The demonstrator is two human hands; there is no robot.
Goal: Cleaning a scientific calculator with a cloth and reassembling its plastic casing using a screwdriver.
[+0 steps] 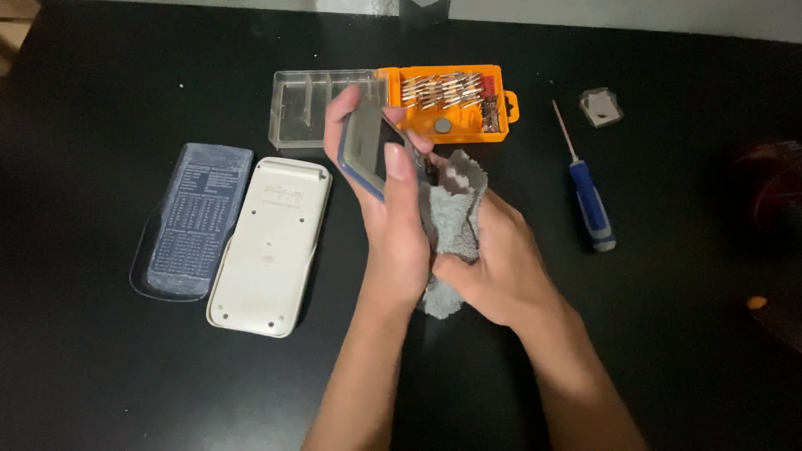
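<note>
My left hand (393, 225) grips a flat device part with a blue rim and dark face (368, 150), held on edge above the black table. My right hand (501, 267) clutches a grey cloth (455, 200) and presses it against the part's face. A white rear shell of a calculator (267, 246) lies face down to the left. Beside it rests a clear slide cover (196, 221) with printed text.
An orange bit case (451, 100) with its clear lid (313, 108) open sits behind my hands. A blue-handled screwdriver (589, 196) lies to the right, with a small clear packet (601, 107) beyond it. A dark red object (773, 188) sits at the right edge.
</note>
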